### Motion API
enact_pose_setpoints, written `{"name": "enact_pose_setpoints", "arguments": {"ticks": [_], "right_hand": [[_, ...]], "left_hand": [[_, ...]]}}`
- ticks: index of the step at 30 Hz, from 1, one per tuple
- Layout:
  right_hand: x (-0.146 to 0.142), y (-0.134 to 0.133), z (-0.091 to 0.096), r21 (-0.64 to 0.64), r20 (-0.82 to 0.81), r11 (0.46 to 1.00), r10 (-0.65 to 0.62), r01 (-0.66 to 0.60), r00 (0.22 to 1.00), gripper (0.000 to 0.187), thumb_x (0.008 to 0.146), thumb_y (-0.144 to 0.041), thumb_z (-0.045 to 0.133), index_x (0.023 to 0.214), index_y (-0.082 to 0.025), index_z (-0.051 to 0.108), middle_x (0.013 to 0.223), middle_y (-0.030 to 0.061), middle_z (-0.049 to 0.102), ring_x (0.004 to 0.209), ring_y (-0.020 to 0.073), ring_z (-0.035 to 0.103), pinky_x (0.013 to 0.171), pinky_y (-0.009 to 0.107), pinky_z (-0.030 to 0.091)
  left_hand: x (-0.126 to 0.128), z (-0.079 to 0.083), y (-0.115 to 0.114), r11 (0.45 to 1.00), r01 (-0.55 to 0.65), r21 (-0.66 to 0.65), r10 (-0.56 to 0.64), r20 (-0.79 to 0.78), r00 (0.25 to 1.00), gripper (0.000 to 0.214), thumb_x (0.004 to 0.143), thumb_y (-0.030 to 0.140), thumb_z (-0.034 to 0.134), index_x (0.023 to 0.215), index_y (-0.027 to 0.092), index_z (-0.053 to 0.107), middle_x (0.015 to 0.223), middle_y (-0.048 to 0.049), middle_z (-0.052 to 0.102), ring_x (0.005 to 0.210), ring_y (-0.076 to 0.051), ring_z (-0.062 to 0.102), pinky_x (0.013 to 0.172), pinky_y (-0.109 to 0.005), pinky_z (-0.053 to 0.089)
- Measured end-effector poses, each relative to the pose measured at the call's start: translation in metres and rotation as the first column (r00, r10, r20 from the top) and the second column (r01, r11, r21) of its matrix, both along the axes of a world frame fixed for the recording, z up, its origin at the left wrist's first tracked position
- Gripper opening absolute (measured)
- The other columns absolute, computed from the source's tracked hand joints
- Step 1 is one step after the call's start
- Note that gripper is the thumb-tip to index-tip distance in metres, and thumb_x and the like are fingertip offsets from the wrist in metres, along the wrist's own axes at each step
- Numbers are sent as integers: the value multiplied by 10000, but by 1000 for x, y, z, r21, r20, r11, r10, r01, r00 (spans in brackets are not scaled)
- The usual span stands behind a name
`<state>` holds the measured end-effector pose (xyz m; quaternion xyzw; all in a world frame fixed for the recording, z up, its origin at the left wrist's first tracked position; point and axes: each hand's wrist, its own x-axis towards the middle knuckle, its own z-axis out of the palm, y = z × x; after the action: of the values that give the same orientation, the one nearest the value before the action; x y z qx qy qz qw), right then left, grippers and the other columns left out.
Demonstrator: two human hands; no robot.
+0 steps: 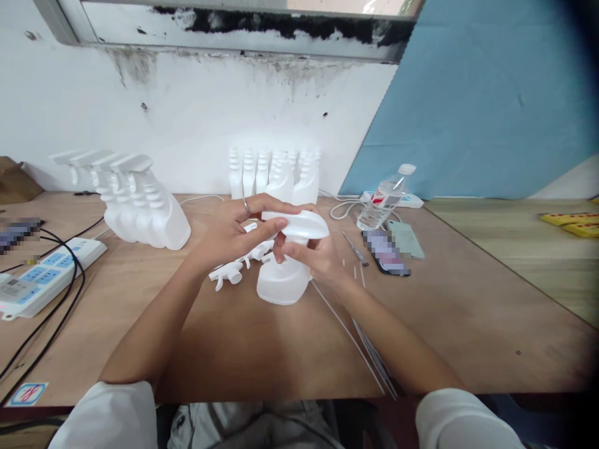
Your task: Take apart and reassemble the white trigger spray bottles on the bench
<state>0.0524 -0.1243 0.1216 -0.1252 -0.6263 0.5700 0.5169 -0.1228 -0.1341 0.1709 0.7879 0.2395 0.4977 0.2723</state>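
A white plastic spray bottle stands on the table in front of me, its wide base towards me. Its smooth, rounded sprayer head sits at the top, between my hands. My left hand, with a ring on one finger, grips the head's left end from above, thumb on its near side. From the right, my right hand closes around the neck just under the head; fingers partly hide the join. Loose white trigger sprayer parts lie left of the bottle. Thin white tubes lie under my right forearm.
Assembled spray bottles stand in a row at left; headless bottles line the wall. A power strip with black cables is at far left. Rightward are a craft knife, a phone and a water bottle.
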Motion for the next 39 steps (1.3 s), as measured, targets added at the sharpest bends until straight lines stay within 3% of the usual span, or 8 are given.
{"name": "enact_pose_setpoints", "arguments": {"ticks": [4, 8, 14, 17, 22, 27, 36, 39], "right_hand": [[0, 0, 1, -6, -1, 996, 85, -85, 996, 467, 775, -432, 673, 1053, -228, 358, 689, -10, 644, 561, 162, 610, 488, 266, 458], [0, -2, 2, -4, 49, 999, -51, 51, 997, 488, 724, -310, 752, 1025, -230, 376, 639, -42, 628, 533, 142, 591, 514, 263, 467], [2, -1, -1, -23, 35, 998, 59, -58, 998, 511, 778, -449, 667, 1115, -243, 342, 702, 1, 654, 587, 185, 623, 511, 293, 475], [2, 0, -2, 12, 30, 1000, 5, -5, 1000, 511, 759, -377, 713, 1110, -241, 368, 667, -16, 643, 572, 173, 617, 541, 294, 487], [4, 1, -6, -55, 11, 996, 76, -75, 997, 445, 759, -416, 698, 1073, -197, 472, 782, 35, 656, 664, 198, 653, 596, 330, 521], [4, 0, -11, -70, -7, 998, -1, 0, 1000, 377, 752, -357, 720, 1020, -168, 535, 833, 61, 668, 680, 206, 661, 593, 347, 541], [0, -8, 0, 3, 83, 987, -161, 162, 983, 365, 730, -358, 747, 944, -198, 498, 719, 18, 660, 599, 181, 628, 556, 331, 523], [0, -5, -1, -9, 75, 990, -137, 138, 988, 386, 719, -363, 756, 961, -202, 502, 719, 13, 658, 592, 178, 624, 565, 335, 527]], "left_hand": [[-1, 0, 1, 1000, 7, 9, -7, -23, 1000, 253, 867, 334, 616, 1077, 211, 685, 683, -7, 682, 568, -106, 631, 540, -206, 488], [-1, 0, 1, 998, -50, 48, 51, -30, 998, 226, 856, 327, 631, 1039, 213, 699, 829, -31, 706, 640, -110, 648, 527, -190, 480], [-1, -1, 0, 999, -26, 30, 27, -42, 999, 248, 872, 331, 609, 1074, 208, 683, 749, -23, 696, 598, -107, 636, 517, -195, 477], [-1, -1, 1, 998, -47, 48, 48, -36, 998, 245, 857, 340, 627, 1049, 203, 692, 790, -31, 703, 630, -111, 642, 521, -190, 477], [-1, -1, 1, 998, -34, 50, 36, -33, 999, 232, 862, 329, 623, 1049, 210, 692, 751, -21, 696, 581, -100, 622, 496, -189, 468], [0, -2, 0, 1000, -13, 25, 14, -18, 1000, 229, 864, 319, 620, 1056, 211, 688, 717, -12, 687, 548, -98, 621, 464, -185, 453], [-1, 0, 1, 992, -63, 107, 65, -19, 998, 207, 840, 326, 649, 1002, 214, 712, 804, -29, 705, 563, -93, 621, 463, -182, 447], [-1, -1, 1, 993, -68, 95, 70, -19, 997, 221, 837, 341, 652, 1003, 208, 711, 820, -38, 707, 583, -98, 626, 477, -186, 458]]}}
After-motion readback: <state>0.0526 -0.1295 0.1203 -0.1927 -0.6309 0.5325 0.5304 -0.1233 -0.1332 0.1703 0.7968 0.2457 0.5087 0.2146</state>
